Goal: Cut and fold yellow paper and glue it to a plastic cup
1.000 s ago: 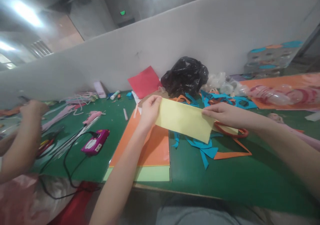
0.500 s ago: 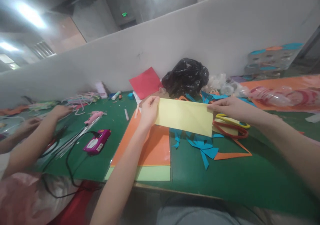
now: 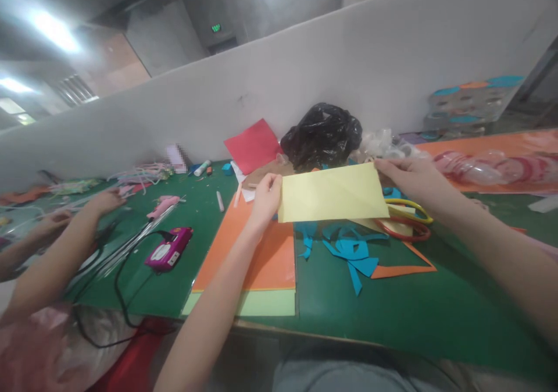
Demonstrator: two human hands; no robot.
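Observation:
I hold a pale yellow sheet of paper (image 3: 332, 194) up above the green table (image 3: 392, 310). My left hand (image 3: 267, 197) pinches its left edge and my right hand (image 3: 410, 177) grips its upper right corner. Under the sheet lie blue paper scraps (image 3: 353, 252), an orange sheet (image 3: 265, 258) and a light green sheet (image 3: 265, 303). Scissors with yellow and red handles (image 3: 405, 220) lie just below my right hand.
A black plastic bag (image 3: 321, 134) and a red sheet (image 3: 253, 145) sit against the white partition. A pink glue gun (image 3: 168, 249) with a black cord lies at the left, where another person's arms (image 3: 56, 252) reach over the table. Clear plastic and orange material (image 3: 488, 159) fill the right.
I have lifted and tilted the yellow sheet, my right hand rising toward the back with its corner. The neighbour's arms have reached further onto the table.

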